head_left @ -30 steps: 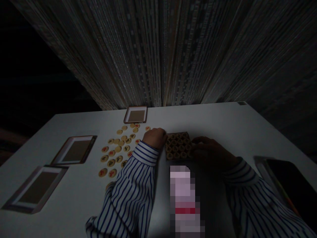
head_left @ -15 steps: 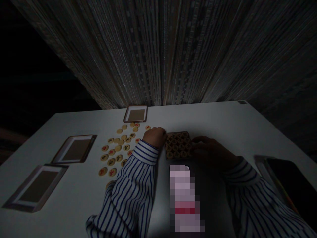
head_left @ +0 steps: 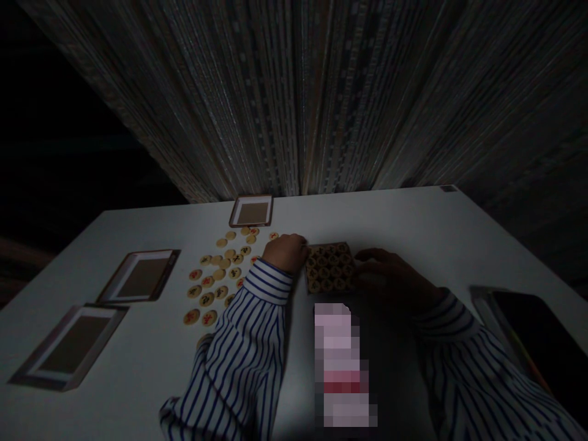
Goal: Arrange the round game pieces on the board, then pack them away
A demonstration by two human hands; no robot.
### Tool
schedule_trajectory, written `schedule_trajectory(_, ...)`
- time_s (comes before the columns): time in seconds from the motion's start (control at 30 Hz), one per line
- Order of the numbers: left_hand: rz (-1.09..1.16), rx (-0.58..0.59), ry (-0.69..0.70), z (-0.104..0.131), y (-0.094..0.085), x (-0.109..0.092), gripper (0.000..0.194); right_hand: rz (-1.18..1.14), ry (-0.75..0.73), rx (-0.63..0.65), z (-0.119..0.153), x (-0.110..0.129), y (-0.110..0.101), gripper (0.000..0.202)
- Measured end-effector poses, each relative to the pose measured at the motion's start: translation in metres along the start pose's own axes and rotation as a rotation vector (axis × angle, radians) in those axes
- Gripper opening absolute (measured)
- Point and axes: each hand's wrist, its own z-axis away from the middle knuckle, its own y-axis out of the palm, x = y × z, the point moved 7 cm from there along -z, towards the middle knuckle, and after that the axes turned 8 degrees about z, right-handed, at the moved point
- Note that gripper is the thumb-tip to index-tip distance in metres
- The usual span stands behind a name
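Here we are at the middle of the counter [head_left: 390,214], and the rectangular box [head_left: 328,292] sits flat between the two hands. On progress, we judge this box well filled: its packed discs [head_left: 331,268] sit in close rows, wall to wall as far as the gloom lets us see. Over on the left, though, plenty is outside any container: a loose scatter of discs [head_left: 219,274], some showing red or dark characters, others showing plain faces. The left hand [head_left: 285,251] is curled at the box's left edge, its fingertips tucked from view, so we can't tell whether it is clamped on anything. The right hand [head_left: 390,275], deep in shadow, has bent fingers at the opposite edge; touching, it seems, but grip or mere steadying we cannot say. Now the materials: the discs are round, thick and pale tan, with a look of wood, while the far tray [head_left: 252,213], the middle tray [head_left: 142,277] and the near tray [head_left: 67,346] are shallow rectangles, brown panels inside pale borders. Crisp blue stripes run down the sleeves [head_left: 252,343], and behind everything the curtain [head_left: 285,92] hangs in ribbed, flecked folds.
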Motion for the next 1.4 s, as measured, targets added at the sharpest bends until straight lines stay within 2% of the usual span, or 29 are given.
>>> schedule_trajectory(0.17,0.061,-0.139,0.036,0.011,-0.013,-0.006,0.03,0.032,-0.013,-0.097,0.0,0.005,-0.008,0.014)
schedule_trajectory(0.33,0.197,-0.342,0.059,0.043,-0.019,-0.008,0.025,0.06,0.009,-0.206,0.005,0.01,-0.009,0.013)
schedule_trajectory(0.4,0.275,-0.436,0.095,0.059,-0.015,-0.009,0.021,0.061,0.018,-0.24,0.007,0.013,-0.007,0.013)
schedule_trajectory(0.5,0.372,-0.535,0.167,0.078,0.0,-0.011,0.018,0.093,-0.004,-0.244,0.009,0.017,-0.003,0.015)
schedule_trajectory(0.67,0.427,-0.653,0.207,0.092,0.026,-0.014,0.02,0.184,-0.011,-0.207,0.009,0.025,0.002,0.018)
schedule_trajectory(0.87,0.4,-0.676,0.247,0.092,0.037,-0.014,0.022,0.233,0.02,-0.216,0.009,0.03,0.005,0.019)
schedule_trajectory(1.4,0.407,-0.661,0.215,0.092,0.04,-0.01,0.022,0.244,0.007,-0.205,0.006,0.031,0.008,0.018)
